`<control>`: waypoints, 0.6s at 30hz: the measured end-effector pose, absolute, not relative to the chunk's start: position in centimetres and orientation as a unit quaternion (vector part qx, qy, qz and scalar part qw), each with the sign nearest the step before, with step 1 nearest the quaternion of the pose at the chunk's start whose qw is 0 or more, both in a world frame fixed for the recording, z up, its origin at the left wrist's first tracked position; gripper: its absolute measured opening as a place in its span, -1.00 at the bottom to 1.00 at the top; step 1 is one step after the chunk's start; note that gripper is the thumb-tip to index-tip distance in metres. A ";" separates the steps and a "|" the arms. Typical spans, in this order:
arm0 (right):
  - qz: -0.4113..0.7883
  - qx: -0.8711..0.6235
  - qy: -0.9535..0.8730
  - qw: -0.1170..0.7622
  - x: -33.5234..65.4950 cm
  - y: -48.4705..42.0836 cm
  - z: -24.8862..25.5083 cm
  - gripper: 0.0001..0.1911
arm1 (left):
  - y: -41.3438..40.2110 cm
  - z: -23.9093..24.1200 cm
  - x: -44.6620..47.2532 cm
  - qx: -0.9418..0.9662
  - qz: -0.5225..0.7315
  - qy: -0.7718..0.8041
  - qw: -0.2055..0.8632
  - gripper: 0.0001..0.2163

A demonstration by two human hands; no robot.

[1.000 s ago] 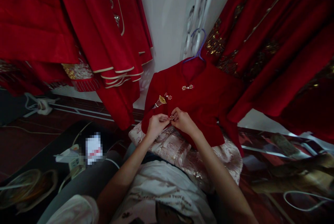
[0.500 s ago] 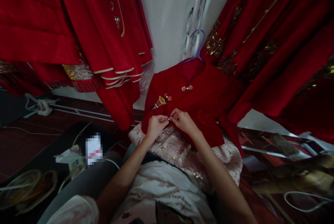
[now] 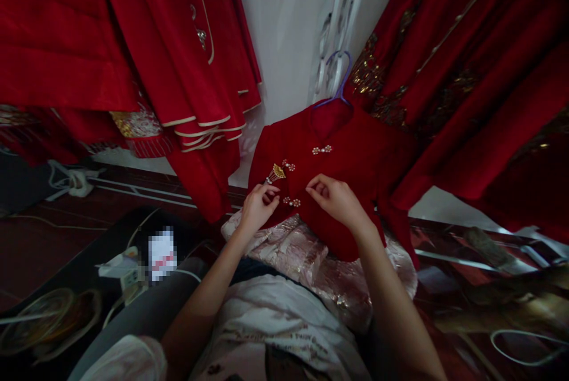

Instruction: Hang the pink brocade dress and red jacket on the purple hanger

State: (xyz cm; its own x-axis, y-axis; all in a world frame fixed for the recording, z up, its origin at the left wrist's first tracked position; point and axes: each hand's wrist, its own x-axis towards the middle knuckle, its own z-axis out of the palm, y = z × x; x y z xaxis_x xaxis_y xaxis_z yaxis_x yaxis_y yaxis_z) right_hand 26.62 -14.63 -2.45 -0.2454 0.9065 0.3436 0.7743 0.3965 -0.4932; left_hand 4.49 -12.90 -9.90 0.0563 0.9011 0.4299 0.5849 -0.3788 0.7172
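A red jacket [image 3: 347,215] hangs on a purple hanger [image 3: 341,92], its lower front spread before me over pale pink patterned fabric [image 3: 293,245]. Flower-shaped beaded clasps run down its front: an upper clasp [image 3: 322,149], a middle clasp [image 3: 288,165] and a lower clasp [image 3: 291,202]. By the middle one sits a gold fan-shaped ornament [image 3: 277,173] with beaded strands. My left hand [image 3: 258,209] is just left of the lower clasp, thumb and fingers apart, holding nothing. To the clasp's right, my right hand [image 3: 340,200] hovers over the jacket, fingers loosely curled and empty.
Red garments with pale piping [image 3: 200,85] hang at left, and red garments with gold sequins [image 3: 444,90] at right. A dark stool or bench [image 3: 120,233] at lower left bears a blurred-out lit object [image 3: 162,253], a power strip [image 3: 128,277] and cords.
Both hands were together at the lower clasp, fingers pinching it. They have let go and moved apart, left hand leftward and right hand rightward, and the closed clasp now shows.
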 end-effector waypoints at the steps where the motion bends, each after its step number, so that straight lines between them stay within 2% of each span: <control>1: 0.117 -0.532 -0.779 0.310 27.2 -14.7 -1.9 -0.87 | -13.0 -9.8 4.6 0.711 0.437 0.521 0.180 -0.85; 6: 0.141 -0.509 -0.777 0.343 28.8 -15.0 -1.0 -0.84 | -14.0 -9.6 6.1 0.757 0.391 0.483 0.200 -0.87; 12: 0.190 -0.496 -0.794 0.294 28.5 -14.2 -2.6 -0.86 | -14.0 -10.3 7.1 0.778 0.385 0.466 0.172 -0.95; 18: 0.215 -0.471 -0.809 0.280 27.7 -14.0 -3.4 -0.87 | -13.4 -11.0 7.3 0.760 0.408 0.467 0.193 -0.92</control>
State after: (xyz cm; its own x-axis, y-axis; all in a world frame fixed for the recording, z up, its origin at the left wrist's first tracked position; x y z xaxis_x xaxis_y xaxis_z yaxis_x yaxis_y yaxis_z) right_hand 27.70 -14.00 -3.45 -0.3998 0.8815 0.2512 0.6407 0.4648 -0.6112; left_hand 7.32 -13.37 -11.00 0.2307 0.8677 0.4402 0.5535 -0.4891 0.6741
